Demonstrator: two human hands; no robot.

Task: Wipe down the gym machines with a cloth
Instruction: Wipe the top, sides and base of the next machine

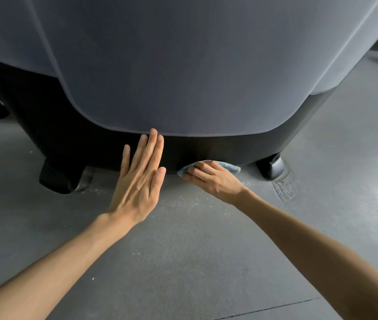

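Down at floor level, at 12 o'clock from us, the gym machine's grey shroud [183, 77] fills the upper view. Its rounded lower edge overhangs a black base skirt [218, 148]. The skirt's bottom rim sits just above the grey floor [183, 250], leaving a thin dark gap.

Our left hand [137, 183] is at about 10 o'clock from our right hand. It is held flat, fingers straight and close together, gripping nothing. Its fingertips reach the shroud's lower edge, but we cannot tell whether the palm touches the skirt.

Our right hand [215, 179] has its fingers bent over a blue cloth [230, 166] and holds it pressed against the skirt's bottom rim, where the rim nears the floor. The cloth shows beyond the fingertips at 9 o'clock and past the knuckles at 3 o'clock.

Two black feet carry the base: the left foot [56, 176] at 9 o'clock of our left hand and the right foot [271, 167] at 3 o'clock of the cloth. The rim runs unbroken between them, and the cloth lies nearer the right foot.

A tread print [285, 188] marks the floor just beside the right foot, at its 5 o'clock. Pale specks [183, 202] are scattered on the floor beneath both hands. Open floor spreads toward 6 o'clock, crossed by a thin seam [268, 309].
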